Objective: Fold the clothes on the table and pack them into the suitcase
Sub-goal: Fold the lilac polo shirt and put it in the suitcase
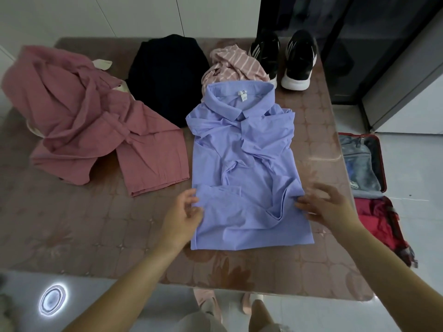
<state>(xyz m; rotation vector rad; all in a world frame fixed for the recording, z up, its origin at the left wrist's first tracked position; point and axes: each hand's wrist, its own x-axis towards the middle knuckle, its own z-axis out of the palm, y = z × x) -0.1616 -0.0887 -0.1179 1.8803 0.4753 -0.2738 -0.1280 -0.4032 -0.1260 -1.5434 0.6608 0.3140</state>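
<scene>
The tabletop [72, 224] carries everything. Left of the blue shirt [244, 164], which lies collar away with its sleeves folded in, a pink garment [79, 121] sprawls unfolded. To the shirt's right, on the floor, the red suitcase [382, 164] waits open. Beyond the shirt sit a black garment [167, 75], sneakers [297, 61] and a striped top [230, 65] crowding its collar. My right hand [328, 207], fingers spread, touches the shirt's right edge. My left hand [184, 216] curls at its left edge, and I cannot tell whether it grips. Both seem placed to fold the hem upward.

Two black sneakers [299, 56] (white soles) stand side by side, near dark cabinet [359, 44].
</scene>
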